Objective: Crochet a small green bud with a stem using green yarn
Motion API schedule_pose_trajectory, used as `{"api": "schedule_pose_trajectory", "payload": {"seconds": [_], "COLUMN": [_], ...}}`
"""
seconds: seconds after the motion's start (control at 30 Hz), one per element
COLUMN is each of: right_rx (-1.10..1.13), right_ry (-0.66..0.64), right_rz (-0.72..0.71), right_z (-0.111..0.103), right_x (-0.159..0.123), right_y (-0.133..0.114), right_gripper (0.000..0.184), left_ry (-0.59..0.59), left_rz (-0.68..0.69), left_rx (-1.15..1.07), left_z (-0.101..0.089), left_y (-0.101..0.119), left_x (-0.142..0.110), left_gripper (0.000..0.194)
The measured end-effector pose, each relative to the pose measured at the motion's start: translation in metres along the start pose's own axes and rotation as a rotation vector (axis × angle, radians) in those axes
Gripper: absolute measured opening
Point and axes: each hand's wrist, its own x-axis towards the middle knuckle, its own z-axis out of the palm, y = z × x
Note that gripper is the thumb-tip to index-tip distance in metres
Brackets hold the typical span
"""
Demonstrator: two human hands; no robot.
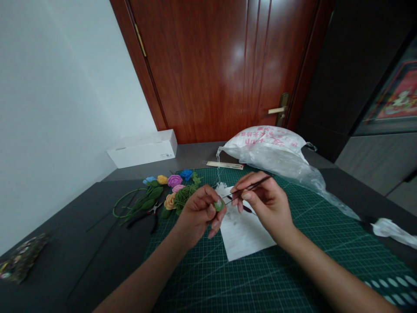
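Over the green cutting mat (247, 278), the left hand (195, 213) pinches a small green ball (218, 205) in tight fingers, the right hand (265, 202) grips a thin dark stick (250, 188), and past the mat sits a big white plastic bag (263, 145), maybe with something soft inside.

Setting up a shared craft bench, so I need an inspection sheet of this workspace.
Surface: green gridded cutting mat on a dark table.
Job's things: left hand pinches a small green piece; right hand holds a thin dark tool against it, above white paper with white fluff.
Clutter: crocheted flowers, pliers, plastic bag.
Hands: bare, both occupied.
Cables: nothing seen.
Surroundings: white box by the wall, wooden door behind.
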Motion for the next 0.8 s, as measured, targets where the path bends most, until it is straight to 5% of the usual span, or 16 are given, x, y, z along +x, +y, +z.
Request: {"api": "schedule_pose_trajectory", "payload": {"seconds": [0.47,0.67,0.8], "right_rx": [-0.094,-0.402,-0.396], "right_ry": [0.013,-0.166,-0.261], "right_rz": [0.005,-0.337,-0.36], "right_z": [0.004,0.002,0.001], "right_x": [-0.004,0.0009,0.0027], "right_y": [-0.003,-0.0059,-0.0004], "right_gripper": [0.003,0.011,0.009], "left_ry": [0.011,0.052,0.125], "left_rz": [-0.02,-0.057,-0.115], "left_rx": [0.051,0.021,0.036], "left_z": [0.0007,-0.0002,0.0012], "left_y": [-0.0021,-0.0086,-0.0098], "left_x": [-0.0001,-0.0035,-0.0045], "left_gripper": [0.009,0.015,0.018]}}
